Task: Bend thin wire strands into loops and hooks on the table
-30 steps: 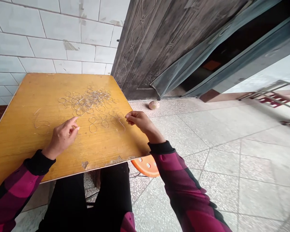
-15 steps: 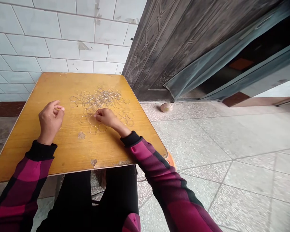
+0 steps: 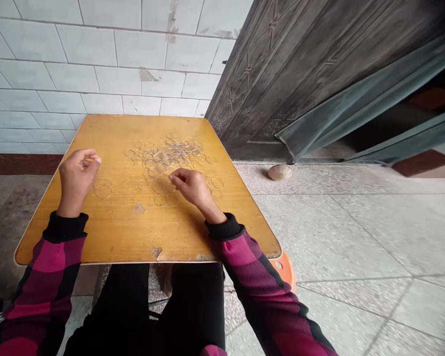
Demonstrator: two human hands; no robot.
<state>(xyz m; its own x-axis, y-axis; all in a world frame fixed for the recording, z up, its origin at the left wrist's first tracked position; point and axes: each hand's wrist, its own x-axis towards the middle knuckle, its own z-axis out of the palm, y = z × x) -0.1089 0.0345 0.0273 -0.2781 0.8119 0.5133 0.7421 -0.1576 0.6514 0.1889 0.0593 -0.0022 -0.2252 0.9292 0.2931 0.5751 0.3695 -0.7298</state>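
Observation:
A heap of thin wire loops (image 3: 174, 153), several of them shaped like figure eights, lies on a yellow wooden table (image 3: 185, 232). Over the near edge of that heap is my right hand (image 3: 193, 187), thumb and forefinger pinched; whether a wire is between them is too fine to see. Separate loops (image 3: 165, 200) lie just below its fingertips. At the table's left side, my left hand (image 3: 77, 178) is held with curled fingers and the thumb against the forefinger; anything in it is hidden. A small group of loops (image 3: 103, 189) rests beside its thumb side.
A white tiled wall (image 3: 111, 47) stands behind the table. To the right are a dark carved door (image 3: 252, 109), a hanging grey-green curtain (image 3: 330, 113) and a roundish pale object (image 3: 279, 172) on the floor. An orange stool (image 3: 287, 269) shows under the table's right corner.
The view has turned left, so the scene sits further right. My left thumb has closed toward the forefinger, and the loops beside that hand show more. The right hand stays pinched near the heap.

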